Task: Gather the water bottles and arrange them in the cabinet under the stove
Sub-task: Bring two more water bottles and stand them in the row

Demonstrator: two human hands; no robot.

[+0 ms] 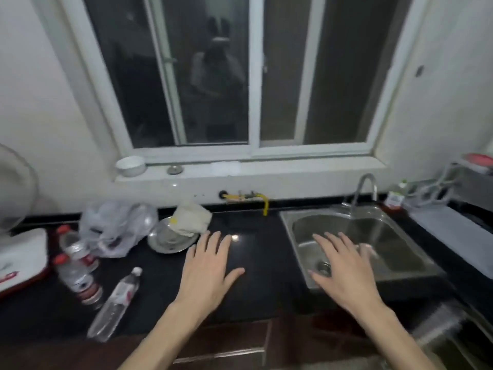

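Note:
Three clear water bottles are at the left of the black counter (253, 236). Two red-capped bottles stand upright, one behind (76, 248) and one in front (78, 280). A white-capped bottle (114, 305) lies on its side, cap pointing away from me, near the counter's front edge. My left hand (208, 271) hovers flat over the middle of the counter, fingers spread, holding nothing. My right hand (344, 271) is spread the same way above the front left part of the sink (386, 236). Both hands are well right of the bottles.
A crumpled plastic bag (114, 228) and a metal plate (170, 240) with a white cloth (190, 216) lie behind the bottles. A white and red appliance (21, 257) sits at far left. A faucet (365, 190) rises behind the sink. Brown cabinet fronts (234, 340) run below the counter.

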